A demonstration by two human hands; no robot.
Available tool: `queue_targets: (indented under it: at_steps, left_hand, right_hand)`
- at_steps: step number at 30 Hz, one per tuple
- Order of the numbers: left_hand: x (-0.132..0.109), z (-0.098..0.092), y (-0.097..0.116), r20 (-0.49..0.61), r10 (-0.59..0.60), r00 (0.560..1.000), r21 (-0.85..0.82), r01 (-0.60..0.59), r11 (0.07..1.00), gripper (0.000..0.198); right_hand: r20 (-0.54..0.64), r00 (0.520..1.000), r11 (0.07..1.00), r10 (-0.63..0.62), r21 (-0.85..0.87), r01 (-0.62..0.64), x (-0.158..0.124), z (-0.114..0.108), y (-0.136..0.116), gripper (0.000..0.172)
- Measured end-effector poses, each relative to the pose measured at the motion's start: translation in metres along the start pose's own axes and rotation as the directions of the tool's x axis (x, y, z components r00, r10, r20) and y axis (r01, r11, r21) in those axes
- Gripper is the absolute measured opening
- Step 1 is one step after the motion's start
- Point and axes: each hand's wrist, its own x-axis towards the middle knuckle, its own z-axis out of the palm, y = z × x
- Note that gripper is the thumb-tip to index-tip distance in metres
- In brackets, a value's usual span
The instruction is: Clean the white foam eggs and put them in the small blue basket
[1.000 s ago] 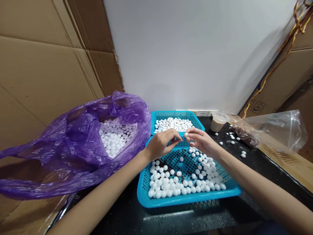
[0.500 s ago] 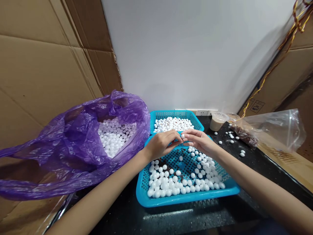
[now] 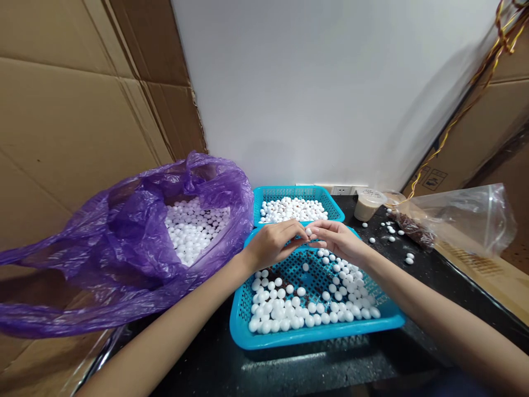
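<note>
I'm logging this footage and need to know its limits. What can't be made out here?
In the head view:
The left hand and right hand hide how many white balls the fingertips hold.
They also cover part of the far rim of the near blue basket.
The dark bits on its mesh are too small to identify.
Glare on the clear plastic bag blurs its brown contents.
Folds of the purple plastic bag hide how deep its balls go.

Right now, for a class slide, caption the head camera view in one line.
Left hand and right hand meet above a blue basket of white balls, beside a purple plastic bag.
</note>
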Motion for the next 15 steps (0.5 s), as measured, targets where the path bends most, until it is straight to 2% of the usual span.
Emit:
queue_targets:
  at_steps: [10,15]
  left_hand:
    - [-0.0015,0.0007,-0.0018,-0.012,-0.025,1.000,0.045,0.025,0.999,0.005]
    - [-0.0018,-0.0004,-0.0029,-0.020,-0.056,0.998,0.202,0.059,0.978,0.026]
  right_hand:
    - [-0.004,0.999,0.999,0.033,-0.007,-0.033,-0.0018,0.0021,-0.0027,0.013]
    - [-0.023,0.999,0.999,0.037,-0.027,-0.038,-0.0036,0.0030,-0.0043,0.014]
